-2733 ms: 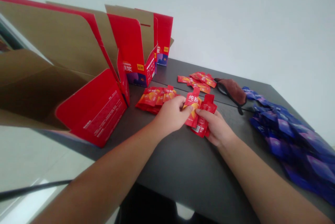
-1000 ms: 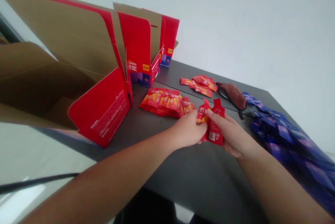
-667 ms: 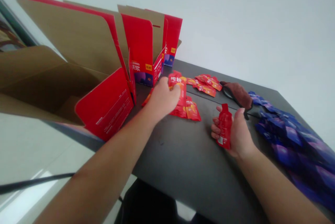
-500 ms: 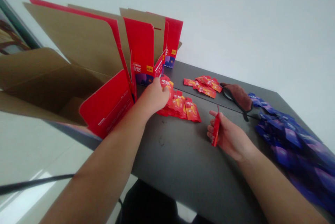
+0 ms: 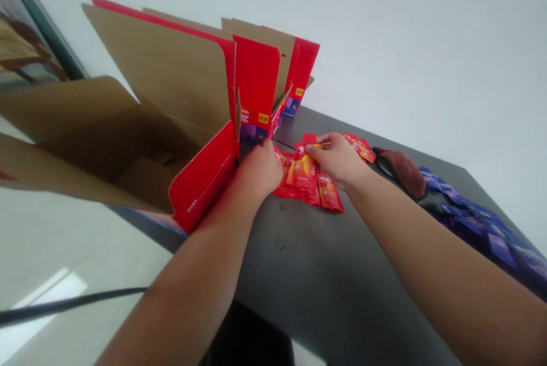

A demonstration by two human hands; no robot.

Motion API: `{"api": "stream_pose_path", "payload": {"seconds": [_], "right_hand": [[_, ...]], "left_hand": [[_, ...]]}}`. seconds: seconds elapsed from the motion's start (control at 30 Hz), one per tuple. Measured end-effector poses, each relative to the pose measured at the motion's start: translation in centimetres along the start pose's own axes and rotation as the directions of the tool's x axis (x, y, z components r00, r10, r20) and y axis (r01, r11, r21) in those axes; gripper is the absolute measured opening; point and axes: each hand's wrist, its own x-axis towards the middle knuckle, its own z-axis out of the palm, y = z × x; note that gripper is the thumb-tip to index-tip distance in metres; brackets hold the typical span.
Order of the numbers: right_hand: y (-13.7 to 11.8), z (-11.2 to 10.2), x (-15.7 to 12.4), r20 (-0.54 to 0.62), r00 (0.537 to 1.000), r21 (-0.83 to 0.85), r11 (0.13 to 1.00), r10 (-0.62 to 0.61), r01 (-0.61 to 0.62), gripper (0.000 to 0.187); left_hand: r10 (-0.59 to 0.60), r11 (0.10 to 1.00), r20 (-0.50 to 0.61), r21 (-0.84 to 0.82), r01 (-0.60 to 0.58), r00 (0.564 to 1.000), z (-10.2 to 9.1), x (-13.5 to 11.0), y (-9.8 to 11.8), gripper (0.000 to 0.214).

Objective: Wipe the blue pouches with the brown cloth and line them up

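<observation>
My right hand (image 5: 338,156) pinches a red sachet (image 5: 305,167) with an orange print between thumb and fingers. It is held over a pile of like red sachets (image 5: 330,194) on the dark table. Beside the pile's left end is my left hand (image 5: 264,167), closed, its curled fingertips hidden behind the hand. Whatever those fingers hold cannot be made out. Left of my left forearm stands a large open carton (image 5: 200,186) with red outer flaps and a brown inside.
More open red boxes (image 5: 256,78) stand behind the carton. Further red sachets (image 5: 362,148) lie past my right hand. A brown and black item (image 5: 405,171) lies near blue-purple sachets (image 5: 474,223) on the right. A black cable (image 5: 72,300) crosses at lower left.
My right hand has moved left and forward from the bare tabletop to the pile, its red sachet now face-on above it. The view has shifted slightly left.
</observation>
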Motion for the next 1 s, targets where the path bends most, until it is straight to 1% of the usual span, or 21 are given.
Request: {"api": "stream_pose_path", "payload": {"seconds": [0.07,0.13,0.2,0.27,0.33,0.43,0.5,0.53,0.6,0.63,0.67,0.73,0.8,0.83,0.9,1.0], "right_hand": [[0.5,1.2,1.3,-0.026,0.999,-0.195,0.98,-0.048,0.042,0.041],[1.0,1.9,1.9,-0.026,0.995,-0.369,0.926,-0.095,0.079,0.05],[1.5,2.3,2.2,-0.003,0.99,-0.499,0.858,-0.144,0.124,0.058],[1.9,2.5,2.3,0.031,0.982,-0.584,0.793,-0.189,0.171,0.061],[2.2,2.6,2.2,0.059,0.972,-0.634,0.743,-0.227,0.212,0.061],[2.6,2.3,1.7,0.079,0.955,-0.659,0.704,-0.285,0.265,0.058],[3.0,1.3,0.7,0.071,0.942,-0.652,0.699,-0.329,0.293,0.053],[3.4,0.5,0.0,0.062,0.935,-0.645,0.701,-0.349,0.304,0.052],[4.6,-1.8,-1.6,0.053,0.923,-0.625,0.708,-0.382,0.329,0.054],[5.4,-3.2,-2.5,0.074,0.917,-0.616,0.705,-0.393,0.352,0.058],[6.3,-4.6,-3.3,0.121,0.907,-0.605,0.694,-0.403,0.39,0.063],[8.0,-7.3,-4.7,0.311,0.863,-0.589,0.631,-0.399,0.505,0.08],[9.3,-9.2,-5.6,0.468,0.816,-0.585,0.572,-0.341,0.574,0.09],[9.7,-9.8,-5.9,0.508,0.804,-0.593,0.55,-0.31,0.587,0.089],[10.0,-10.3,-6.2,0.543,0.791,-0.612,0.513,-0.281,0.602,0.08],[9.8,-10.1,-6.4,0.528,0.786,-0.626,0.477,-0.322,0.617,0.072]], "left_hand": [[-0.024,1.0,0.007,0.013,0.024,1.0,0.0,-0.2,0.0,0.035],[-0.039,0.999,0.005,0.026,0.039,0.999,-0.2,-0.4,0.0,0.035],[-0.04,0.998,-0.005,0.038,0.041,0.999,-0.4,-0.6,0.0,0.033],[-0.033,0.998,-0.019,0.048,0.034,0.999,-0.6,-0.8,0.0,0.03],[-0.017,0.998,-0.034,0.056,0.019,0.999,-0.7,-0.9,0.0,0.03],[0.031,0.998,-0.06,0.064,-0.027,0.998,-0.6,-1.1,0.0,0.033],[0.091,0.994,-0.078,0.066,-0.086,0.993,-0.5,-1.3,0.1,0.034],[0.133,0.99,-0.082,0.066,-0.128,0.988,-0.5,-1.4,0.2,0.034],[0.24,0.97,-0.076,0.058,-0.236,0.968,-0.5,-1.6,0.5,0.037],[0.304,0.952,-0.061,0.051,-0.301,0.951,-0.5,-1.7,0.7,0.039],[0.369,0.929,-0.04,0.042,-0.368,0.928,-0.4,-1.9,0.9,0.04],[0.483,0.875,0.013,0.024,-0.483,0.875,-0.2,-2.0,1.3,0.043],[0.554,0.831,0.064,0.015,-0.556,0.83,0.1,-2.2,1.5,0.045],[0.573,0.817,0.084,0.017,-0.576,0.815,0.3,-2.2,1.6,0.046],[0.592,0.801,0.114,0.028,-0.598,0.798,0.7,-2.2,1.7,0.046],[0.611,0.782,0.133,0.052,-0.621,0.781,1.1,-2.3,1.7,0.044]]}}
